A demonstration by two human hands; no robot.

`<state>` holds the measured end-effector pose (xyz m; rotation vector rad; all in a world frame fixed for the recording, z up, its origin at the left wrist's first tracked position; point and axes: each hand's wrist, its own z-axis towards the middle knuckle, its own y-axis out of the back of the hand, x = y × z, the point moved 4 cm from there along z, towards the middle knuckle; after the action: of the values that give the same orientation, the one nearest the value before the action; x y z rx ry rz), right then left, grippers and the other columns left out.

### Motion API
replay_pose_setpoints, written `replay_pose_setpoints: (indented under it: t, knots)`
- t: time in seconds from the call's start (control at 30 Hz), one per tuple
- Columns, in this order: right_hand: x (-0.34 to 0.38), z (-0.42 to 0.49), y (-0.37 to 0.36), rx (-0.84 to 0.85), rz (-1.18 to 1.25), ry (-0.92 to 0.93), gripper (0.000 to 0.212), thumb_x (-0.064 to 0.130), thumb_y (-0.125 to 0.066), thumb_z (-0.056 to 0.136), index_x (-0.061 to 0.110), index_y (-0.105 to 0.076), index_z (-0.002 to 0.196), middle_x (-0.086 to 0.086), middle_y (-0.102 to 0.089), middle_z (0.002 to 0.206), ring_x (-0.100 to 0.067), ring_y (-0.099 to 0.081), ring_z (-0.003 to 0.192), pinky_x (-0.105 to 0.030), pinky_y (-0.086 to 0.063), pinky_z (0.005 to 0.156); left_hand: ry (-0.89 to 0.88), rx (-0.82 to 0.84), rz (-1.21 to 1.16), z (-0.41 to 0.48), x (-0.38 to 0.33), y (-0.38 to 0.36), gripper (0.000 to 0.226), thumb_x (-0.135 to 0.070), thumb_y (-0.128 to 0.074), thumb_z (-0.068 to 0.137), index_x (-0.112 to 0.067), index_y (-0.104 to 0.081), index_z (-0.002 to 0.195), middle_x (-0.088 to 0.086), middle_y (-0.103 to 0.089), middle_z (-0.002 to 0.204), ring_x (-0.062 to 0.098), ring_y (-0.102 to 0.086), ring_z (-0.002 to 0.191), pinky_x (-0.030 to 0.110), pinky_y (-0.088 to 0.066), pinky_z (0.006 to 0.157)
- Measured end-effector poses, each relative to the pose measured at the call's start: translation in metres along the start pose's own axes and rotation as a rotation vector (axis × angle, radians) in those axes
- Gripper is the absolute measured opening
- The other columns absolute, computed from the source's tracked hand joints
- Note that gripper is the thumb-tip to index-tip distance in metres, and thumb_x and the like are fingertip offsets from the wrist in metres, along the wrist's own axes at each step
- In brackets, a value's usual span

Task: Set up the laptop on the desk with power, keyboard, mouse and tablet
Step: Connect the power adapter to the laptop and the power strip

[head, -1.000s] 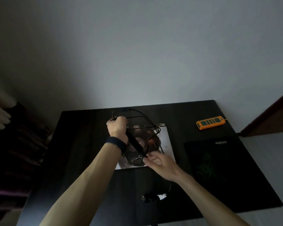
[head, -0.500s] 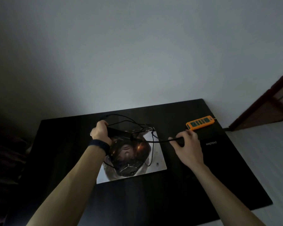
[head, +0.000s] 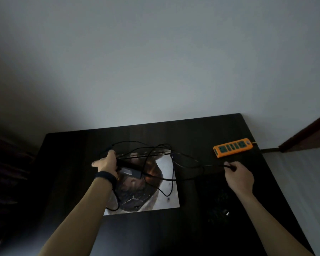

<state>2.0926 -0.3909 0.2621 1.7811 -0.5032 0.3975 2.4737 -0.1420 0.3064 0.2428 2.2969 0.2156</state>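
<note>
Adapter [head: 130, 168] in left hand [head: 106, 163], cable end [head: 218, 165] in right hand [head: 238, 175]

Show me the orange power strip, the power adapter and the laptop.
orange power strip [head: 233, 147], head view, top face.
power adapter [head: 131, 171], head view, middle of black brick.
laptop [head: 163, 163], head view, pale part of lid.

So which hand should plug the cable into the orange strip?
Probably the right hand: it pinches the cable end near the power strip; the left hand grips the adapter, farther off.
</note>
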Motion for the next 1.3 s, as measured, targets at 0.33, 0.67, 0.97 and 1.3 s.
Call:
replay_pose_setpoints:
  t: [0.33, 0.67, 0.97, 1.3]
  knots:
    - [0.023, 0.005, -0.035, 0.176, -0.559, 0.222, 0.046, 0.055, -0.059, 0.089, 0.029, -0.057, 0.127, -0.003, -0.058, 0.129, -0.029, -0.049, 0.123, -0.043, -0.043, 0.099, 0.159, 0.025, 0.148, 0.003, 0.077, -0.035, 0.106, -0.037, -0.073, 0.079, -0.016, -0.002, 0.154, 0.017, -0.044, 0.137, 0.038, -0.052, 0.118, 0.049, -0.053, 0.088]
    - [0.073, -0.096, -0.140, 0.533, -0.547, 0.769, 0.112, 0.090, -0.048, 0.065, 0.030, -0.015, 0.153, -0.003, -0.039, 0.154, -0.025, -0.039, 0.141, -0.052, -0.024, 0.116, 0.418, 0.420, 0.107, -0.005, 0.121, -0.062, 0.046, -0.030, -0.071, 0.086, -0.005, -0.053, 0.120, 0.020, -0.065, 0.113, 0.036, -0.065, 0.101, 0.054, -0.054, 0.091]
    - [0.075, -0.059, -0.155, 0.385, -0.190, 0.398, 0.075, 0.058, -0.081, 0.070, 0.023, -0.038, 0.121, 0.001, -0.047, 0.112, -0.025, -0.064, 0.095, -0.032, -0.049, 0.067, -0.025, 0.528, 0.581, 0.034, 0.073, -0.052, 0.034, -0.034, -0.064, 0.090, -0.001, -0.058, 0.089, 0.011, -0.064, 0.066, 0.025, -0.063, 0.055, 0.040, -0.056, 0.060]
    - [0.018, -0.011, -0.126, 0.245, -0.067, -0.128, 0.084, 0.054, -0.085, 0.069, 0.007, -0.041, 0.124, -0.017, -0.053, 0.123, -0.039, -0.059, 0.108, -0.044, -0.051, 0.090, -0.517, 0.438, 0.727, 0.040, 0.029, -0.079, 0.023, -0.039, -0.047, 0.099, -0.019, -0.055, 0.109, -0.002, -0.075, 0.094, 0.022, -0.069, 0.088, 0.040, -0.055, 0.085]
